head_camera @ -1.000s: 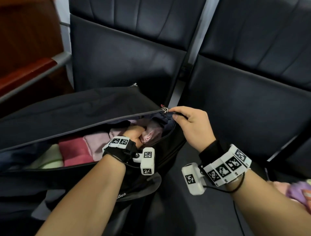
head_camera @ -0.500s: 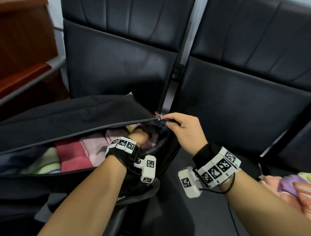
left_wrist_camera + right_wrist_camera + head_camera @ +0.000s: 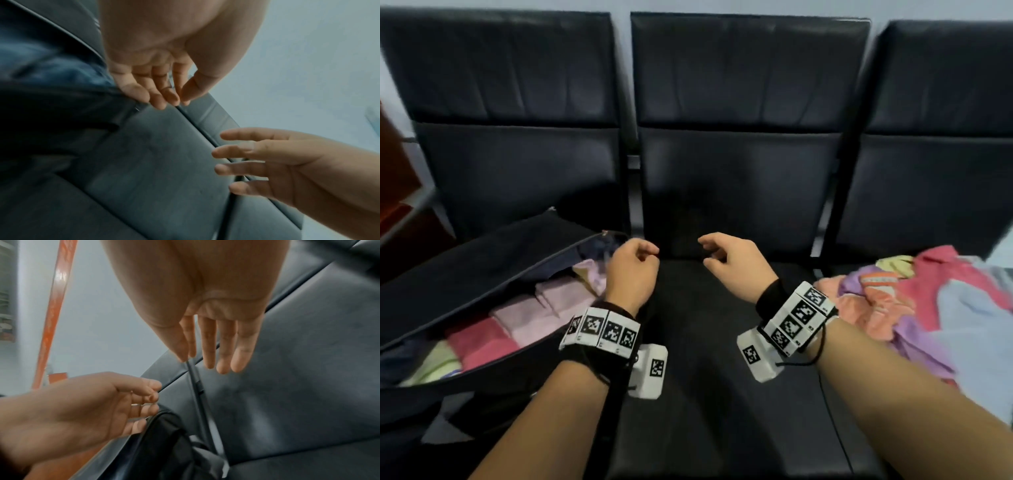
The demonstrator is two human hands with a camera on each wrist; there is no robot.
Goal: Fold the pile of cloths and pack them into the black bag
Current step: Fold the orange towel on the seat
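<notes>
- Between cloths: left hand point(image 3: 631, 270) and right hand point(image 3: 736, 263) empty, fingers loosely curled, over middle seat point(image 3: 722, 342).
- Black bag point(image 3: 482, 260) at 9 o'clock, unzipped, folded cloths point(image 3: 524, 318) inside.
- Unfolded pile point(image 3: 928, 301) at 3 o'clock.
- Next, likely: reach right, take one.

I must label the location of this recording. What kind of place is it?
Probably a waiting area: a row of joined black padded seats stands against a plain pale wall. The black bag and a pile of cloths lie on them.
</notes>
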